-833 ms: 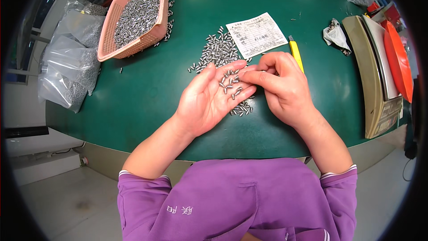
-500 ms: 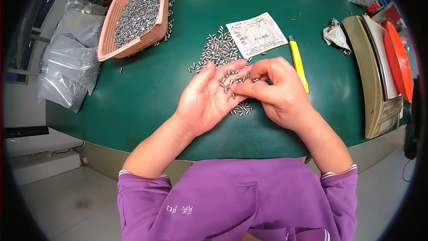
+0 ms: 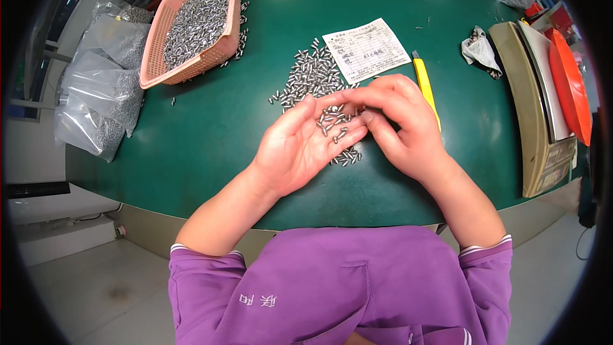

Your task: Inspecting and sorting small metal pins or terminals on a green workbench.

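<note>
Several metal pieces [image 3: 331, 117] lie on the left hand [image 3: 296, 138]

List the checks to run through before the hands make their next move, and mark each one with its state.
1. Left hand turned palm up under the small silver spindle-shaped metal parts: ok.
2. Right hand holding a part: cannot tell, its fingers hide the contact.
3. Slim yellow knife well away from the right hand: not ok, it lies close alongside.
4. White rectangular paper form uncovered by the hands: ok, it lies beside the loose pile of silver parts.
5. All parts by the pink plastic mesh basket kept inside it: not ok, some lie on the green tabletop beside it.
</note>
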Motion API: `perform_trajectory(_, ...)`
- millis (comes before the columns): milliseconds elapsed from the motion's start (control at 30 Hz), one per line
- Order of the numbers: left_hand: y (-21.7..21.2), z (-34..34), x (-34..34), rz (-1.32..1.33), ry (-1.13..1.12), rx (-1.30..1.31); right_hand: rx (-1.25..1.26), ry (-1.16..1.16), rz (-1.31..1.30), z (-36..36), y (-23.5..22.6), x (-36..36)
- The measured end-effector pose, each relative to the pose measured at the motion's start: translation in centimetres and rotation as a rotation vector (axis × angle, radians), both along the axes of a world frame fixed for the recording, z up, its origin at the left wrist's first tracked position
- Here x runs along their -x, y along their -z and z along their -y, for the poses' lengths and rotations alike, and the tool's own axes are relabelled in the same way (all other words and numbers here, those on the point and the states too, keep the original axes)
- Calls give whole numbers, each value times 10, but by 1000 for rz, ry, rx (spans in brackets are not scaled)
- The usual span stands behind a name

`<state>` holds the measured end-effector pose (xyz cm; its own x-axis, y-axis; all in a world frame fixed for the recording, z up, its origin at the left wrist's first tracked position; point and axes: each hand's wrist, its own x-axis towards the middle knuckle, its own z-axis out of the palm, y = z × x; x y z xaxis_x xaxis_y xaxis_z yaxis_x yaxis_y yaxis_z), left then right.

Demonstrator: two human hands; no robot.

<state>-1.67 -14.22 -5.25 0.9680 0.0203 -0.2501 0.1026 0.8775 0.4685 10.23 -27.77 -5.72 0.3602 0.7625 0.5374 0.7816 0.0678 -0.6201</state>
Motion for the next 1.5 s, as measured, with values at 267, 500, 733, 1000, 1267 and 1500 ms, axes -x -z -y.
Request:
perform_trajectory(267, 6, 2, 4, -57, 100, -192, 0, -130, -714, 2, -1, 6)
perform_trajectory(500, 9, 0, 4, -90, 173, -224, -46, -84, -317, 1, -2, 7)
perform_trajectory(733, 7, 0, 4, -81, 171, -221, -118, -41, -71, 0, -2, 6)
perform_trajectory(1000, 5, 0, 3, -76, 150, -258, -129, -21, -128, -1, -1, 8)
perform_trajectory(1267, 5, -1, 6, -58, 123, -236, -150, -53, -317, 0, 0, 11)
perform_trajectory(1500, 2, -1, 5, -67, 113, -244, -160, -79, -287, 0, 1, 9)
